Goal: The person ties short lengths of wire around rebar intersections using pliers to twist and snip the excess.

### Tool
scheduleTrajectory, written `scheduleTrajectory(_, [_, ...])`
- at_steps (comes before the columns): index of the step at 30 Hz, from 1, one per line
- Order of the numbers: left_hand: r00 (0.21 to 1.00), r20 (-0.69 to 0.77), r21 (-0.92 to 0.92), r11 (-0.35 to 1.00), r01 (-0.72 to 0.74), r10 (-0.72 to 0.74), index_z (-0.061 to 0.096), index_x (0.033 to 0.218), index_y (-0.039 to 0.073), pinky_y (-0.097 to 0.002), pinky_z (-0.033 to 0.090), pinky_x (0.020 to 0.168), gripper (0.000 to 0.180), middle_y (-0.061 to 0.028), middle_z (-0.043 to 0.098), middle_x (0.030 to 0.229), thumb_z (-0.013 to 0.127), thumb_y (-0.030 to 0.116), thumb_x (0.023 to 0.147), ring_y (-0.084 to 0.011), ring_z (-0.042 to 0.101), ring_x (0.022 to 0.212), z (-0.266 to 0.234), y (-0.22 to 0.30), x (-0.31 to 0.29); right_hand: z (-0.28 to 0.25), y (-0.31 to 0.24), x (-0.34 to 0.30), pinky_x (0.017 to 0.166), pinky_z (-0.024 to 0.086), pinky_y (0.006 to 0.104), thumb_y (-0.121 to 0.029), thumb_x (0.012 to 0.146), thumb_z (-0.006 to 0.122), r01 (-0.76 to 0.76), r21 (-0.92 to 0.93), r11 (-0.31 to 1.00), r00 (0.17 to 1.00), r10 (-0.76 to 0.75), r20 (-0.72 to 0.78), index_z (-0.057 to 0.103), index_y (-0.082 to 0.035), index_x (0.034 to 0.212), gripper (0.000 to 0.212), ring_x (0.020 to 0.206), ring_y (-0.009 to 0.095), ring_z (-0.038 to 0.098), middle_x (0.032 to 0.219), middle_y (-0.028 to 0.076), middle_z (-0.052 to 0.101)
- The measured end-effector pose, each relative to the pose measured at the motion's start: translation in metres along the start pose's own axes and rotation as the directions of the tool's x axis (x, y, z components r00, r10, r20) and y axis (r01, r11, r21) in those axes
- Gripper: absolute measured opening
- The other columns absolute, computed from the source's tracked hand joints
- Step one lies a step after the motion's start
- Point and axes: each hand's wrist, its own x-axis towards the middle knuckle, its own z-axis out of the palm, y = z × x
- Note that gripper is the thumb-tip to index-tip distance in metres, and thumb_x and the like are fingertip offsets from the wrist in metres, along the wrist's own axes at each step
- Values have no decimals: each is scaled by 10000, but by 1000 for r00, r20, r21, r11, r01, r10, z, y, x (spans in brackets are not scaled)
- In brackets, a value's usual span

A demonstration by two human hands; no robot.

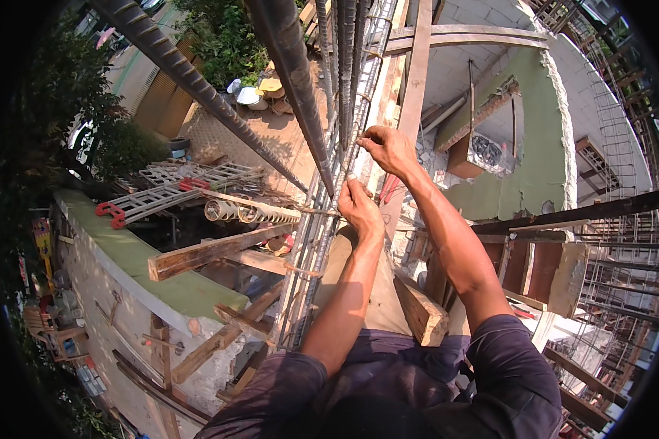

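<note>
My left hand point(362, 209) is closed, its thumb and fingertips pinched together against the long cage of ribbed steel bars point(316, 249). Just beyond it my right hand point(392, 152) is also closed in a pinch, at the cage's right side. Whatever the fingertips hold is too small to make out. Thick upright rebars point(294, 80) rise just left of both hands. A red-handled tool point(389, 187) lies on the boards beside my left hand, its head hidden. A long wooden plank point(416, 73) runs along the right of the cage.
Below on the left are a ladder point(176, 192) with red ends and a jutting timber beam point(220, 251). A cut timber point(422, 311) stands close to my lap. A broken green wall point(549, 132) is on the right, with more rebar cages point(615, 293) at the far right.
</note>
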Motion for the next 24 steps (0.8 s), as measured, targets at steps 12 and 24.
scheduleTrajectory(12, [1000, -6, -50, 999, 6, -6, 435, 673, 60, -277, 297, 528, 422, 26, 386, 601, 496, 282, 1026, -82, 359, 559, 12, -3, -1, 2, -9, 15, 684, 498, 465, -295, 866, 691, 49, -17, 999, 820, -50, -571, 697, -88, 960, 227, 799, 325, 679, 827, 119, 702])
scheduleTrajectory(24, [1000, 1, -41, 999, -5, 5, 467, 692, 81, -258, 281, 493, 387, 33, 408, 613, 507, 286, 1018, -68, 359, 537, 5, -4, 0, -5, -20, -27, 763, 516, 412, -196, 874, 699, 377, -215, 901, 824, -432, -368, 662, -124, 1024, 170, 973, 287, 618, 1129, 75, 580])
